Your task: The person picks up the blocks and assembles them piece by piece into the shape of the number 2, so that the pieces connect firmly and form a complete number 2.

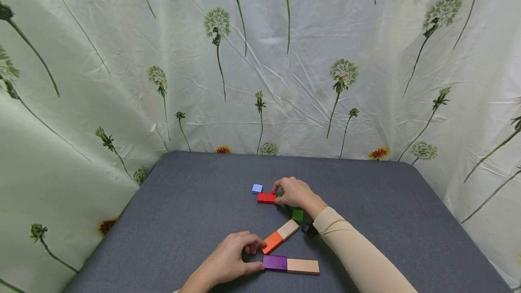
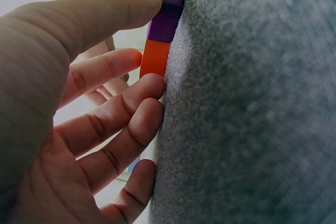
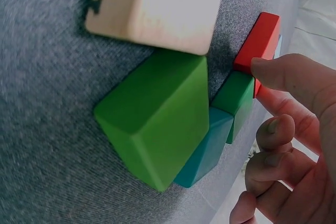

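Observation:
My right hand (image 1: 297, 192) pinches the right end of a red block (image 1: 266, 198) between thumb and index finger, its other fingers curled in. In the right wrist view, a dark green block (image 3: 234, 93) meets the red block's end, then come a teal block (image 3: 206, 150) and a bright green block (image 3: 157, 114). My left hand (image 1: 232, 257) rests at the near left with loosely bent fingers. Its thumb touches the left end of a purple block (image 1: 275, 262); its index fingertip touches an orange block (image 1: 272, 242).
A light blue block (image 1: 257, 188) stands by the red block's far left corner. One plain wooden block (image 1: 288, 229) joins the orange block to the bright green one; another pale block (image 1: 303, 266) extends right from the purple one. A flowered curtain (image 1: 260, 58) hangs behind the grey table (image 1: 183, 193).

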A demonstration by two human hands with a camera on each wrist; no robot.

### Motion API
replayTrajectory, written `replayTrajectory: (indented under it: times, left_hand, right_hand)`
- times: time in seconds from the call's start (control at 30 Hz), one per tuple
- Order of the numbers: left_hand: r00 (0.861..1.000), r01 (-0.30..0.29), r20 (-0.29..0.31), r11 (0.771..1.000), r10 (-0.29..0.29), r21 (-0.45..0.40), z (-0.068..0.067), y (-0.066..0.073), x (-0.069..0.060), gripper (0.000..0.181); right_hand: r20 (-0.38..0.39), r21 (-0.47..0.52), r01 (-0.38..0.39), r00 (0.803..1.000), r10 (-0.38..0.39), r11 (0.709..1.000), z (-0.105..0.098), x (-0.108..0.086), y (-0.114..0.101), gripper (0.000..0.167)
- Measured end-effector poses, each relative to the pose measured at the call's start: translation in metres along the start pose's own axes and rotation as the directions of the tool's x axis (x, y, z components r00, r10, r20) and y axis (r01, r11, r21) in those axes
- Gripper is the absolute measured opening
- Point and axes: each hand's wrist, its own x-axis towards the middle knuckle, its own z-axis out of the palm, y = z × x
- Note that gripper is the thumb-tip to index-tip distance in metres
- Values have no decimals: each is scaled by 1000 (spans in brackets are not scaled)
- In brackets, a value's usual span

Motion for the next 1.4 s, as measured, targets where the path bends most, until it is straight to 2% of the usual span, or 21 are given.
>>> replayTrajectory:
  times: [0.37, 0.87, 1.17, 1.4]
  left_hand:
    - [1000, -17, -8, 1000, 17, 2, 0, 0, -1, 35]
    - [1000, -6, -2, 1000, 6, 6, 0, -1, 0, 35]
    - [1000, -1, -5, 1000, 1, -3, -1, -1, -1, 35]
    - [1000, -25, -18, 1000, 25, 12, 1, -1, -1, 34]
  right_hand:
    - [-6, 10, 9, 1000, -9, 1000, 0, -2, 3, 20]
    - [-2, 6, 28, 1000, -28, 1000, -1, 0, 3, 20]
    - [-59, -21, 54, 997, -55, 998, -2, 4, -10, 24]
    - [-122, -44, 16, 992, -21, 999, 3, 12, -25, 27]
